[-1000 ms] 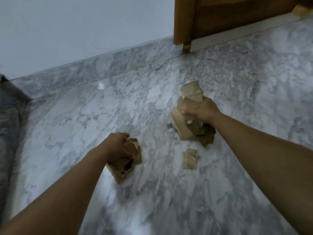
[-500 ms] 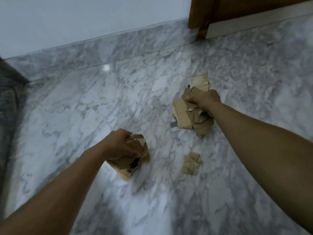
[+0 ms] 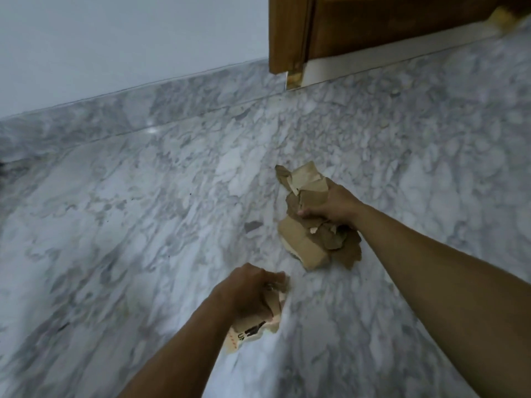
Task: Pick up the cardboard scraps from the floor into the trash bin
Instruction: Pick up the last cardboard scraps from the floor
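Now | chg: loose scrap seen on floor (image 3: 143, 225) 0.5 s ago is gone, L hand (image 3: 247, 291) moved onto that spot | L hand clamped on scraps (image 3: 253, 328) | R hand (image 3: 333, 208) clamped on wad (image 3: 310, 239), mid-floor | no loose scraps visible | bin not in view | nxt: carry to bin

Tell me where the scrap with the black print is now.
In the head view it sits low and centre, clutched in the left hand; the printed scrap sticks out below the fingers, nearer the camera than the right hand's bundle.
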